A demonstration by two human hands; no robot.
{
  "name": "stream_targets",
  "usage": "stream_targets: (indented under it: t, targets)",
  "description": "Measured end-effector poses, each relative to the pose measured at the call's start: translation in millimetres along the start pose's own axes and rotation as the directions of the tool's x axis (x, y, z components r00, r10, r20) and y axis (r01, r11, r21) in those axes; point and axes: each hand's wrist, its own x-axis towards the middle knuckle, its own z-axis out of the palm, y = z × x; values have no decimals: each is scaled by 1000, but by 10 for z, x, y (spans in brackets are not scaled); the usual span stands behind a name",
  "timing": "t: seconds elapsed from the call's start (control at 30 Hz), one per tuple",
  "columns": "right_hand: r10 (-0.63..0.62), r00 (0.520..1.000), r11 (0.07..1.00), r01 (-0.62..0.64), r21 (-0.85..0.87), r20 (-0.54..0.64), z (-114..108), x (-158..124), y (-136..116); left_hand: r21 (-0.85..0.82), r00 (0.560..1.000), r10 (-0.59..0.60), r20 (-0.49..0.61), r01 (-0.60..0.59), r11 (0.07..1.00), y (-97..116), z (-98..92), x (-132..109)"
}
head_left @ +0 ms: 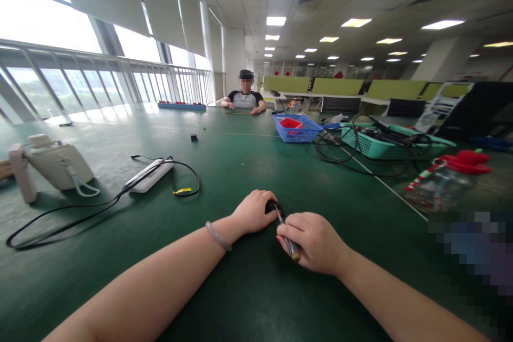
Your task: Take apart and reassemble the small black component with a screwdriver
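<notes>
My left hand (255,210) rests on the green table (224,288), its fingers closed around a small black object (274,206) that is mostly hidden, so its kind cannot be made out. In my right hand (318,241) is a slim screwdriver (289,241), with a grey handle and a brass-coloured end cap pointing towards me. The metal shaft slants away to the left, and its tip meets or lies just over the black object. A pale bangle circles my left wrist.
A white power bank-like box (151,176) with a black cord lies left, near a beige bottle (60,163). Ahead stand a blue basket (301,132) and a teal basket (363,141) with cables. A red-lidded jar (444,184) is right. A person (245,97) sits at the far end.
</notes>
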Motion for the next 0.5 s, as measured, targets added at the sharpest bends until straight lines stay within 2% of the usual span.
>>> stream_targets:
  t: [0.5]
  targets:
    - [21,997,1000,-21,2,-73,2,-8,15,-1,1000,1,3,-1,1000,-10,-7,-2]
